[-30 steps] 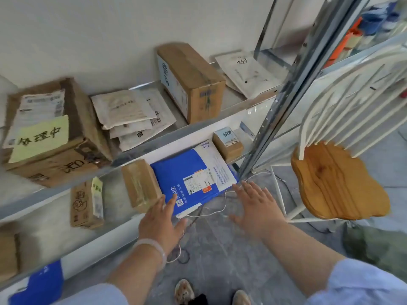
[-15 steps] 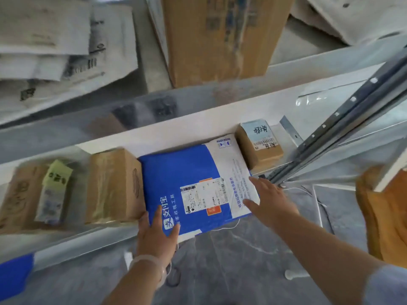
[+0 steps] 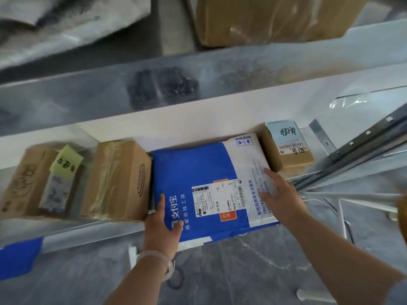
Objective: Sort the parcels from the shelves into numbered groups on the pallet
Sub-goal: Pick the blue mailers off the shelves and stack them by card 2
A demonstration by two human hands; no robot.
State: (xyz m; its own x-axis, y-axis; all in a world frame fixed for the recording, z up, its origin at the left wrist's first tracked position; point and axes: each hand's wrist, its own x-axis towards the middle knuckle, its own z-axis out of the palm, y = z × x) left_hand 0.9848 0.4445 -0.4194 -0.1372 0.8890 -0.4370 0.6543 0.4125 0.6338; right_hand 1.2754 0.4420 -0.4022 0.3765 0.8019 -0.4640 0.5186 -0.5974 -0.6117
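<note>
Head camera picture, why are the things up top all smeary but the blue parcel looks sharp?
In the head view, the white bags and the cardboard box on the upper shelf look smeared and soft; the blue parcel is sharp, with the print on its label showing; the light is soft and even, with no hard shadows.

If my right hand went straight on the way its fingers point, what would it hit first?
The right hand lies on the parcel's white end; straight on, it slides along that toward the wall, probably passing left of the small box.
</note>
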